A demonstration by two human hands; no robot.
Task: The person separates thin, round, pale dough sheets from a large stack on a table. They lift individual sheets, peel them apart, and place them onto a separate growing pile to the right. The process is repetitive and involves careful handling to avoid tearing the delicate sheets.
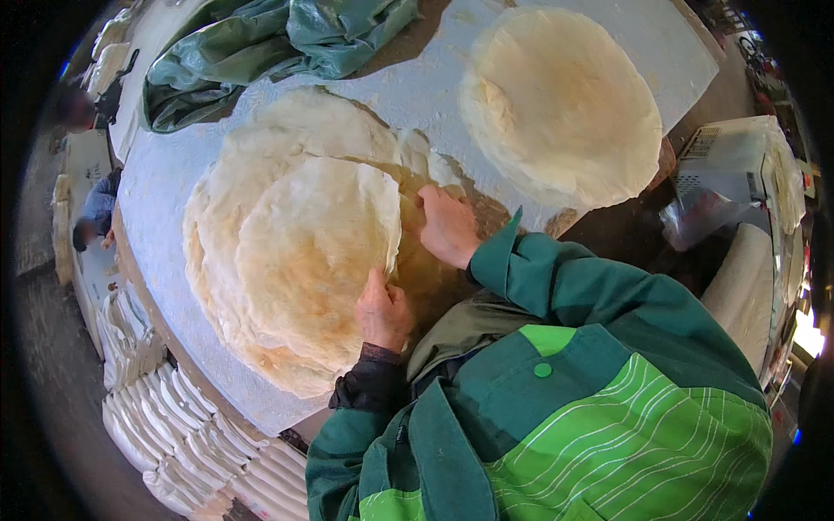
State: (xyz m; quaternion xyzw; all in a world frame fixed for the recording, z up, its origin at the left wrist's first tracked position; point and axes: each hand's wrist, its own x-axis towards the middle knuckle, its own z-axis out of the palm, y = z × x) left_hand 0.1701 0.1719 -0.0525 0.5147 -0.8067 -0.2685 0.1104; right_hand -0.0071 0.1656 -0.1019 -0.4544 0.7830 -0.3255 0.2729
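Observation:
A broad pile of off-white fibrous wadding (254,150) lies in uneven layers on the pale tabletop before me. On top of it rests a smaller rounded layer of wadding (313,247), browner towards the front, with a raised edge on its right. My left hand (384,316) pinches that edge near its front end. Farther along and to the right, my right hand (449,225) has its fingers curled on the wadding at the pile's side. Its fingertips are partly hidden. Between the two hands the wadding lies in shadow.
A round, pale wadding pad (563,107) lies at the table's right end, reaching its edge. Crumpled green sheeting (260,49) lies at the back. Stacked white bundles (163,430) stand beyond the left edge. A grey plastic crate (723,163) is at right; a person (101,202) is at far left.

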